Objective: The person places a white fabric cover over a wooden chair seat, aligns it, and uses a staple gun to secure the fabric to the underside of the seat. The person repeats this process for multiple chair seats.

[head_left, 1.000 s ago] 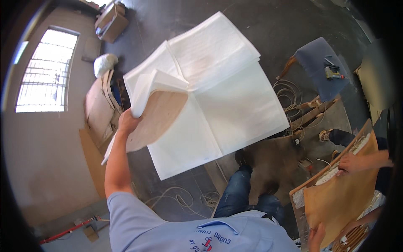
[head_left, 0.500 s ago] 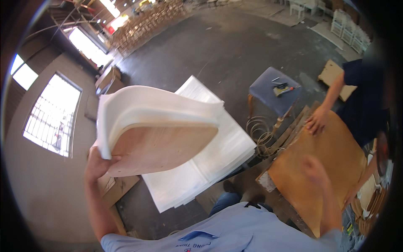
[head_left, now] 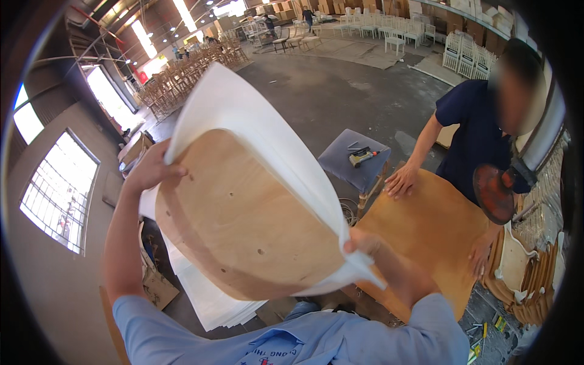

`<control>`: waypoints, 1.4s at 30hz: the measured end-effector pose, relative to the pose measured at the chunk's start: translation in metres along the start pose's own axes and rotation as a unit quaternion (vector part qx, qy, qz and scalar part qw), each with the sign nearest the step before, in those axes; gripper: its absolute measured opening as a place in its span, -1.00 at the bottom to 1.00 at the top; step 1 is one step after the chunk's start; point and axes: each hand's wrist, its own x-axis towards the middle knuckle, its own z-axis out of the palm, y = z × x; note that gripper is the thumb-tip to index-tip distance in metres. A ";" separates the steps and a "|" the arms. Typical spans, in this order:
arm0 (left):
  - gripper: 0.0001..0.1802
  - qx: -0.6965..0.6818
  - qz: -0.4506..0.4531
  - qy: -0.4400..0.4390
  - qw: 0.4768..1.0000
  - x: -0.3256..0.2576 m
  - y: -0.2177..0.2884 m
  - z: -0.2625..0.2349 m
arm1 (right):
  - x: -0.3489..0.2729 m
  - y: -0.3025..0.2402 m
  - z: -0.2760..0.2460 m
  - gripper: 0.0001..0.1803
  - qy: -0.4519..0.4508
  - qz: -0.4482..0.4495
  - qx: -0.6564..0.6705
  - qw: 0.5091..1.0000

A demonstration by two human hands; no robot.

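Raised since the earlier frame, seat board (head_left: 243,219) with white foam (head_left: 255,128) lies tilted between left hand (head_left: 149,170) and right hand (head_left: 365,243), both sets of fingers clenched on its opposite edges.

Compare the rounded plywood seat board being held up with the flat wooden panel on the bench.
The rounded plywood seat board is raised, tilted, backed by white foam sheet, gripped by left hand and right hand. The flat wooden panel lies bare, larger, under a co-worker's hand. Both are light brown wood.

Brown cardboard box (head_left: 135,149) on floor far left, near window; torn cardboard (head_left: 155,286) lower left; no labels, signs, screens.
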 end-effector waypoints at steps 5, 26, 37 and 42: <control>-0.31 0.088 0.098 -0.117 0.984 0.125 -0.002 0.071 | -0.013 0.053 0.048 0.01 0.227 -0.041 -0.012 0.973; -0.42 -0.402 0.058 -0.292 0.866 0.008 -0.052 0.458 | -0.024 -0.010 0.093 -0.69 0.560 -0.289 0.177 0.756; -0.40 -0.681 -0.049 -0.248 0.687 0.080 0.041 0.426 | -0.188 0.062 0.112 -0.64 0.504 -0.425 0.302 0.689; -0.39 -0.700 -0.041 -0.238 0.672 0.083 0.074 0.437 | -0.244 0.070 0.105 -0.40 0.503 -0.459 0.264 0.683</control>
